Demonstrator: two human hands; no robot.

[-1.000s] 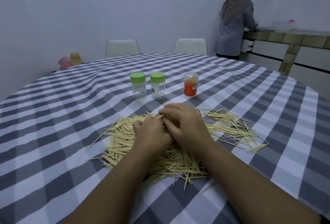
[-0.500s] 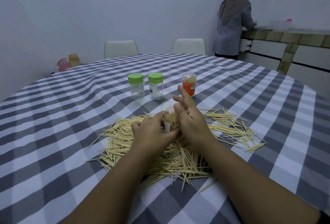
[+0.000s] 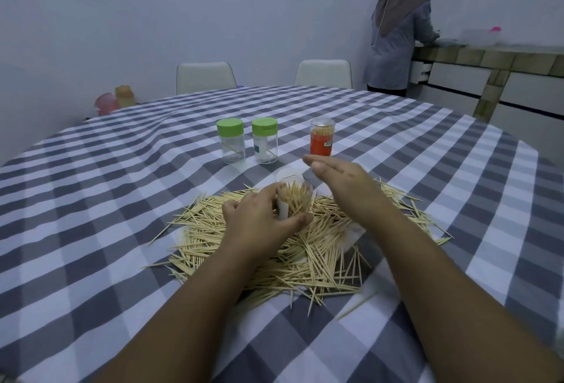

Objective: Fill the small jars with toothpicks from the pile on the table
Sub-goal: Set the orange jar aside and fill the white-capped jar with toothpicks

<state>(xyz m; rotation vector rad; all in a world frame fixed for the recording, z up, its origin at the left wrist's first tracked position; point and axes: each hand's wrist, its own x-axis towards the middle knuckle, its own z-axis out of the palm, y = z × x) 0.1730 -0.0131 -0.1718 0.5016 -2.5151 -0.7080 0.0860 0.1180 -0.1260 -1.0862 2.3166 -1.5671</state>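
A round table (image 3: 91, 199) under a grey-and-white checked cloth fills the room's middle. On it lies the toothpick pile (image 3: 305, 248). Above the pile, the left hand (image 3: 259, 220) curls thumb and fingers round a clear open jar (image 3: 294, 199) packed with toothpicks; the right hand (image 3: 341, 181) hovers beside it, fingers straight and together. Beyond the pile stand 2 green-lidded jars (image 3: 231, 141) and 1 orange jar (image 3: 322, 141). Past the table: 2 white chairs (image 3: 206, 77), a person (image 3: 396, 31) at a tiled counter (image 3: 488, 59).

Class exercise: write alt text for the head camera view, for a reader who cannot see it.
A left hand grips a small clear jar bristling with toothpicks above a toothpick pile on a grey-and-white checked tablecloth, while the open right hand hovers beside it. Behind stand two green-lidded jars and an orange-labelled full jar.
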